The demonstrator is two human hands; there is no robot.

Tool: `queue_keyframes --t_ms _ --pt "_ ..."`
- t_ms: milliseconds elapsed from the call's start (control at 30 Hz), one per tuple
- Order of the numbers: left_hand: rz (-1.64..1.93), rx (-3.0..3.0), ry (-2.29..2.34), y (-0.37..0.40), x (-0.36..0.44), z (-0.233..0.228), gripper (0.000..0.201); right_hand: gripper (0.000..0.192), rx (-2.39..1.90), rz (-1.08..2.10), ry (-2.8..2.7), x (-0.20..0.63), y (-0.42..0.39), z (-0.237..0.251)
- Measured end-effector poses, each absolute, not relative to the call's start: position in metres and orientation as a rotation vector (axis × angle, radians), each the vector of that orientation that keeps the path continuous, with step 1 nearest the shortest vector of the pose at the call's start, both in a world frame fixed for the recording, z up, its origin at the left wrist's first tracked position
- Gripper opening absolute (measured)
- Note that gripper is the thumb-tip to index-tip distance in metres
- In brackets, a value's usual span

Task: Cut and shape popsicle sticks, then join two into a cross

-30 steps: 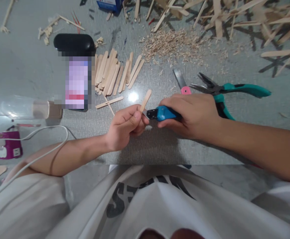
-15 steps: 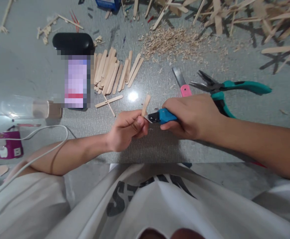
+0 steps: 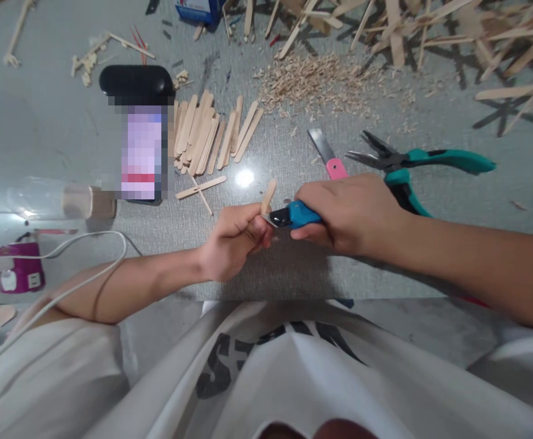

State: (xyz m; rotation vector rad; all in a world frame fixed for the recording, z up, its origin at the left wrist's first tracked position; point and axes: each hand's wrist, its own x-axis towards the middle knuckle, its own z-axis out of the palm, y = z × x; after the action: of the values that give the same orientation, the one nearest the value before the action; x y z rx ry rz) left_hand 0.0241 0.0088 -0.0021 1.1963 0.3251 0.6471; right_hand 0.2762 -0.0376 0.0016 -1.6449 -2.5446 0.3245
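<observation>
My left hand (image 3: 236, 241) pinches a short wooden craft stick (image 3: 269, 194), whose rounded end points up and away from me. Wrapped round the handle of a blue utility knife (image 3: 303, 214) is my right hand (image 3: 346, 213). The knife's blade meets the stick close to my left fingertips; the exact contact is too small to make out. Beyond my right hand lies a second cutter with a pink handle (image 3: 336, 169), partly hidden by that hand. Teal-handled pliers (image 3: 399, 160) rest with jaws apart to its right.
A pile of craft sticks (image 3: 202, 137) lies beside a phone (image 3: 142, 149) and a black case (image 3: 136, 80). Wood shavings (image 3: 316, 76) and a heap of crossed sticks (image 3: 458, 36) spread at the back. A white cable (image 3: 122, 244) crosses my left forearm.
My right hand and the knife have shifted slightly left, towards my left fingers. The stick stays pinched at nearly the same place. The whole view has moved a little.
</observation>
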Motion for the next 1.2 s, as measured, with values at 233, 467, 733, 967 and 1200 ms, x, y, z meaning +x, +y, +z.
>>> queue_keyframes --t_ms 233,467,733,967,1200 --pt "0.694 0.968 0.439 0.011 0.027 0.0 0.051 0.116 -1.615 0.36 -2.466 0.282 -0.03 0.014" --pt "0.645 0.983 0.344 0.011 0.026 -0.001 0.046 0.103 -1.616 0.31 -2.475 0.285 -0.033 0.007" --pt "0.629 1.02 0.295 0.012 0.024 -0.005 0.044 0.1 -1.582 0.259 -2.477 0.286 -0.034 0.006" --pt "0.634 1.006 0.304 0.011 0.024 -0.003 0.044 0.099 -1.59 0.159 -2.447 0.285 -0.037 0.003" --pt "0.636 1.01 0.276 0.013 0.024 -0.005 0.043 0.099 -1.572 0.253 -2.471 0.287 -0.033 0.003"
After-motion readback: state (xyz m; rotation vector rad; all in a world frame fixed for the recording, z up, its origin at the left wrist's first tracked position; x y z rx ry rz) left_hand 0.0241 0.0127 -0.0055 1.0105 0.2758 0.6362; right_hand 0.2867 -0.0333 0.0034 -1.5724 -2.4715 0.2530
